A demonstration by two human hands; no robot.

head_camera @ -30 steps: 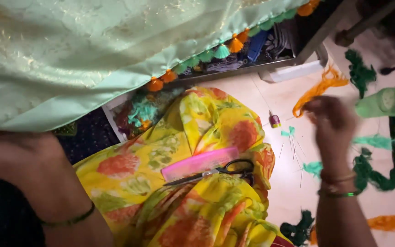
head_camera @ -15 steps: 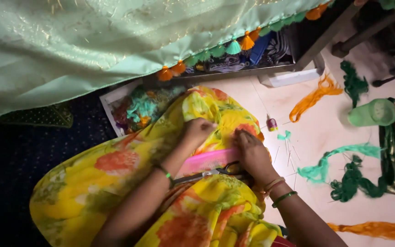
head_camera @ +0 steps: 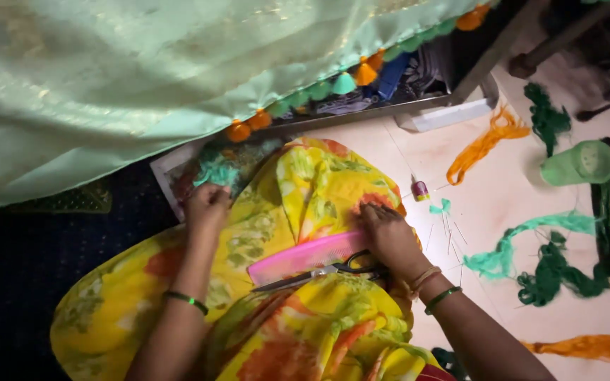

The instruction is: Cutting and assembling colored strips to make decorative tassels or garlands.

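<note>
Both hands had come down onto the lap since a second ago — earlier the left hand sat low at the frame's left edge and the right hand was up near the floor threads, blurred. Half a second back both were close together at the flat pink plastic comb [head_camera: 305,257]. Now the left hand [head_camera: 207,204] had shifted up-left, fingers curled shut, pinching at a small tuft of teal-green thread [head_camera: 214,173] at the edge of the yellow floral printed fabric [head_camera: 312,183] over the lap. The right hand [head_camera: 388,233] rested on that same fabric just above the black-handled steel scissors [head_camera: 333,269], fingers bent, palm down — whether it pinched anything, I could not tell. Comb and scissors lay untouched, side by side, the scissors' blades pointing left. The pale green silky cloth with orange and teal tassels [head_camera: 142,77] hung overhead, unchanged. On the cream floor [head_camera: 503,204]: an orange thread bundle [head_camera: 485,144], loose green thread skeins [head_camera: 552,264], a green thread spool [head_camera: 579,164], a small purple bobbin [head_camera: 420,190]. My read: the hands had split apart, the left gone to gather thread.
</note>
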